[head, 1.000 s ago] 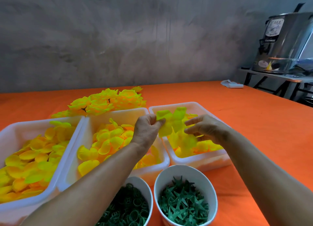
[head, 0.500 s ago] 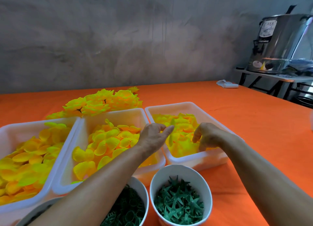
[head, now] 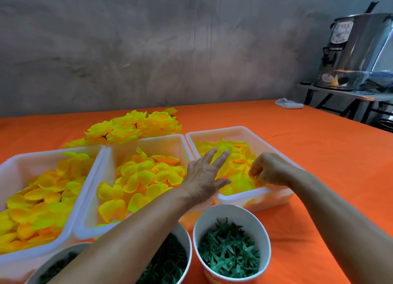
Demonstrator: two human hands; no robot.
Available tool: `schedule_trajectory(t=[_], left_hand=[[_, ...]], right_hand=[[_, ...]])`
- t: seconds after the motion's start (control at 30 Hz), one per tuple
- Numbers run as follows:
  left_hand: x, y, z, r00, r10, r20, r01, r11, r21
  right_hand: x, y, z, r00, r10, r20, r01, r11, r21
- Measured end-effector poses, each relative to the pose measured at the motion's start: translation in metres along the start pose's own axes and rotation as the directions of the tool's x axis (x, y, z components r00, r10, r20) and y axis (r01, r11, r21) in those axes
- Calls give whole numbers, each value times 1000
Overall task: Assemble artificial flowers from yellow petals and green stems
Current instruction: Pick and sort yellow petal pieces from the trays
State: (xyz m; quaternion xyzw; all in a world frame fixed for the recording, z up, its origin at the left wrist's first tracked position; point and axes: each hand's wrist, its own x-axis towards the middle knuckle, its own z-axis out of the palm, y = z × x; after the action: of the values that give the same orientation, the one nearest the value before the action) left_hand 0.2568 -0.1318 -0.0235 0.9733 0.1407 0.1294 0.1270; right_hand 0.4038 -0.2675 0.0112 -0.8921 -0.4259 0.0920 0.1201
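Yellow petals (head: 234, 162) fill the right tub (head: 274, 200), at about one o'clock from the person, and both hands are in it. The orange table (head: 319, 177) carries everything and is the largest thing in view. On it three white tubs stand side by side, walls touching: the left tub (head: 12, 164) at ten o'clock, the middle tub (head: 161, 141) at twelve, the right tub beside it, each heaped with loose petals. A pile of finished flowers (head: 131, 128) lies behind the middle tub, at twelve o'clock further out. Nearest the person are white cups: one at five o'clock (head: 263, 239) holds green star-shaped pieces (head: 229, 256), one at six o'clock (head: 187, 241) holds green rings (head: 168, 264).

The left hand (head: 204, 175) lies flat over the right tub's near left corner, fingers straight and spread, holding nothing. The right hand (head: 268, 168) sits just to its right, fingers curled down into the petals; whether they pinch one I cannot tell.
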Motion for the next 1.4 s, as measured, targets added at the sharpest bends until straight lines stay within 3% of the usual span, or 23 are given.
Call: schedule_trajectory(t=[0.2, 0.4, 0.53, 0.73, 0.8, 1.07, 1.4], left_hand=[[1, -2, 1, 994, 51, 97, -58, 996, 68], [3, -3, 1, 989, 20, 147, -31, 997, 73], [3, -2, 1, 988, 14, 152, -27, 996, 88], [2, -3, 2, 990, 11, 143, -19, 998, 53], [2, -3, 2, 990, 13, 138, -20, 998, 54], [3, -3, 3, 992, 19, 124, -24, 999, 38], [3, -3, 2, 993, 25, 116, -30, 999, 42]], right_hand=[[3, 3, 5, 993, -13, -118, 5, 997, -73], [1, 5, 3, 1000, -1, 2, 1, 1000, -31], [4, 5, 4, 1000, -22, -21, 21, 998, -57], [-1, 15, -3, 1000, 20, 17, -25, 948, 317], [-4, 18, -4, 998, 6, 58, -27, 929, 369], [-3, 14, 1, 1000, -22, 3, 22, 993, 120], [0, 14, 8, 987, 16, -163, -3, 997, 80]])
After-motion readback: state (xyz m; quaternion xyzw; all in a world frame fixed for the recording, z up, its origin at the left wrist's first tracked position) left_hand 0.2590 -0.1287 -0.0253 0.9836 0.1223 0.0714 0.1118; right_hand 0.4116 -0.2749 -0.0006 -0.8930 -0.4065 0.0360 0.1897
